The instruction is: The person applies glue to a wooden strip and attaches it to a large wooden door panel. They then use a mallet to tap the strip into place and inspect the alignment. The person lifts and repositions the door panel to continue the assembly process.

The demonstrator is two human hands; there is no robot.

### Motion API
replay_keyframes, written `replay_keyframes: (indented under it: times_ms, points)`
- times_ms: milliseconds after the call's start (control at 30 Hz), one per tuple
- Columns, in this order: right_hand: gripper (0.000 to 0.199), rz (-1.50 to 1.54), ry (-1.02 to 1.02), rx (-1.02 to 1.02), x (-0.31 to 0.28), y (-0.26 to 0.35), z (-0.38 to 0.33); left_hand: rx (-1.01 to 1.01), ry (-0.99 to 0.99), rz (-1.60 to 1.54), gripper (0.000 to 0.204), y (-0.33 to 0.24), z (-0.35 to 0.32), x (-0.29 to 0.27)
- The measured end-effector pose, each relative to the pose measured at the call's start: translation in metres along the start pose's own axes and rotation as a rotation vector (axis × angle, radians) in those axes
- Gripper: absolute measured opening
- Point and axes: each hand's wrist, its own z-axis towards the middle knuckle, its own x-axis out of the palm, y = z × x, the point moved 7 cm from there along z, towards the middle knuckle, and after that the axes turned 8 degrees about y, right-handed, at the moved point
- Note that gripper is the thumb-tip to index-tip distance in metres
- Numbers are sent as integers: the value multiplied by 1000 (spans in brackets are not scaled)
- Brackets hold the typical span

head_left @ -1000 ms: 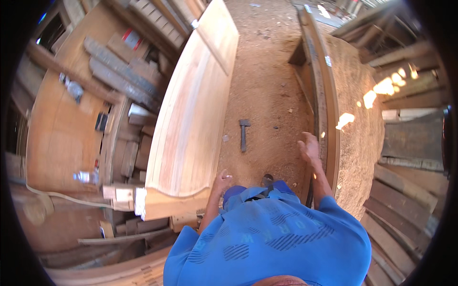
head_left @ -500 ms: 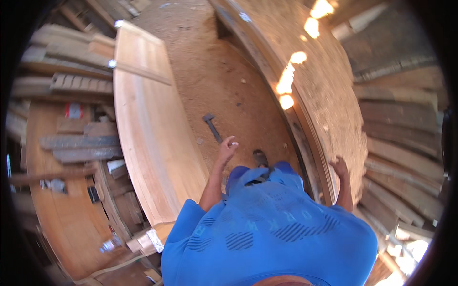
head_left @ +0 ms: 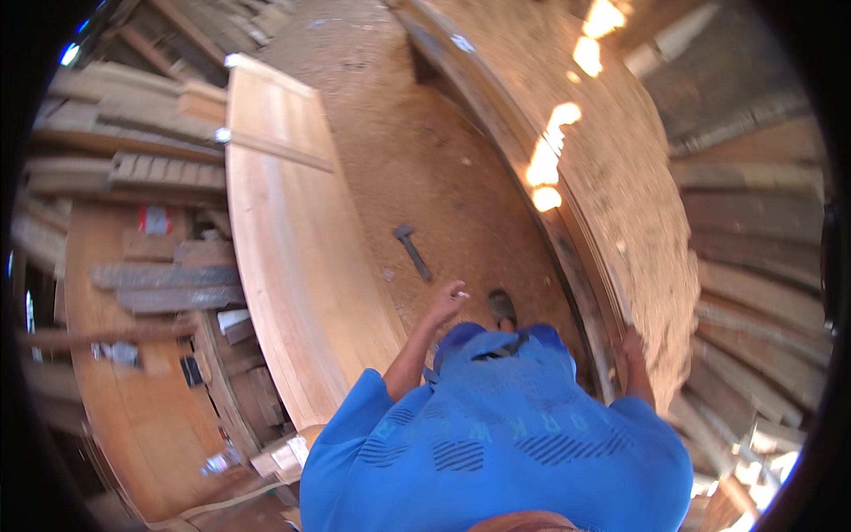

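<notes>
somebody in a blue shirt (head_left: pixel 496 461), left hand (head_left: pixel 448 301) loosely curled, can't tell if it's pinching anything, right hand (head_left: pixel 632 346) by a long timber (head_left: pixel 581 275), too blurry to call its grip, hammer (head_left: pixel 413 253) lying on dirt (head_left: pixel 479 222) just past the left hand, pale wood panel (head_left: pixel 306 239) leftward, stacked boards (head_left: pixel 168 173) beyond

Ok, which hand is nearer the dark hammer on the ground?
The left hand; the right hand is farther from the hammer, across by the long beam.
</notes>
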Motion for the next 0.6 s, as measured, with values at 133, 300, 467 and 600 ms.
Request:
replay_keyframes:
  times_ms: [133, 300, 467, 600]
  points:
    - [55, -166, 50, 88, 3, 14, 22, 58, -88, -128, 50, 9, 0, -5]
    - [41, -152, -37, 76, -33, 53, -5, -118, -140, -242, 54, 25, -33, -17]
    - [40, -155, -133, -162, -50, 111, 8, -136, -113, -224, 56, 25, -33, -16]
    - [39, -130, -193, -290, -86, 178, 37, 32, -76, -234, 56, 15, 2, 5]
